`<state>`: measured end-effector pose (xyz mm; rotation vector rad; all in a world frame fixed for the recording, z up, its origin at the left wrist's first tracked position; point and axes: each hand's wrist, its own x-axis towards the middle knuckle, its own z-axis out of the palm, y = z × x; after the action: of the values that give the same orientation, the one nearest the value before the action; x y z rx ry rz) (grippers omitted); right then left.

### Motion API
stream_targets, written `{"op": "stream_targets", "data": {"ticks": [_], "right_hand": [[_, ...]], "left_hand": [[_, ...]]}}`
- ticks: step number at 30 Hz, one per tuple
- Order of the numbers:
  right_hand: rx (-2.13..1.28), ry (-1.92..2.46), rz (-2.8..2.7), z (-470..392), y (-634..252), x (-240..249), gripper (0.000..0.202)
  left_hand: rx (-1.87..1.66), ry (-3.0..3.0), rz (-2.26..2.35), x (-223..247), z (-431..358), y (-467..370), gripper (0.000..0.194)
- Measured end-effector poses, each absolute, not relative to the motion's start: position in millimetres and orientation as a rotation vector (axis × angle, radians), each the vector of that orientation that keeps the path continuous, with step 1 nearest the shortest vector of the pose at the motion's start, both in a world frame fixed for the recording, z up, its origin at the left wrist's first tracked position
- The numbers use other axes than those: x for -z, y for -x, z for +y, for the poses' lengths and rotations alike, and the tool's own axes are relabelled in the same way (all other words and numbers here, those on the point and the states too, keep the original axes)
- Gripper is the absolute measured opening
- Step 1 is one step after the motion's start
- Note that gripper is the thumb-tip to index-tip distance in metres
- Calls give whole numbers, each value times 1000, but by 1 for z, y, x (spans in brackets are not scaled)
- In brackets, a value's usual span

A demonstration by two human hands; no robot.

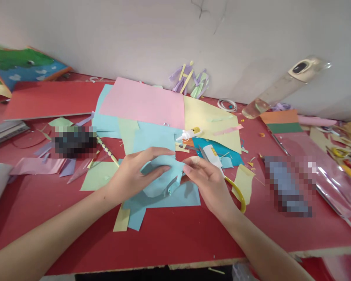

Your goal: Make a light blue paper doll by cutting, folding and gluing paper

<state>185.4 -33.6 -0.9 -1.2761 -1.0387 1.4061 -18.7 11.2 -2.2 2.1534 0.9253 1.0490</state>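
Observation:
Between my hands is a light blue piece of paper (156,181), curved, with a small folded or rolled strip at its lower right. My left hand (140,171) grips it from the left, thumb and fingers around its upper edge. The fingertips of my right hand (206,179) pinch its right edge. Beneath it lie more light blue paper sheets (178,199) on the red table. Just behind the right hand lie a white glue bottle (191,133) and a second white bottle (212,156). Scissors with a yellow handle (242,199) are partly hidden by that hand.
Pink paper (146,103) and yellow paper (210,117) lie toward the wall. A clear water bottle (276,95) leans at the back right. A pencil (108,152), a blurred dark object (74,142) and paper scraps lie left. A pink plastic sleeve (318,168) covers the right side.

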Motion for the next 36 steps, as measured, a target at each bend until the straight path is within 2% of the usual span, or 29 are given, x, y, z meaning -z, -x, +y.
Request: {"op": "stream_targets", "data": {"ticks": [7, 12, 16, 19, 22, 29, 36], "right_hand": [[-1453, 1200, -1121, -35, -186, -1, 17], [-1339, 1312, -1135, -35, -183, -6, 13], [-1219, 1364, -1207, -37, -180, -9, 14], [-1167, 1372, -1223, -37, -180, -9, 11], [-1152, 1381, -1229, -37, -182, -7, 9], [-1161, 1361, -1172, -37, -179, -7, 17], [-1158, 1389, -1170, -37, -181, -5, 12]], "left_hand": [[-1203, -2294, 673, 2, 13, 18, 24], [-1077, -2243, 776, 1, 9, 19, 14], [-1064, -2196, 904, 0, 7, 18, 23], [-1027, -2188, 849, -1, 7, 18, 18], [-974, -2145, 923, -2, 8, 18, 14], [-941, -2112, 982, -1, 8, 16, 23], [-898, -2007, 1109, -4, 9, 15, 13]]}}
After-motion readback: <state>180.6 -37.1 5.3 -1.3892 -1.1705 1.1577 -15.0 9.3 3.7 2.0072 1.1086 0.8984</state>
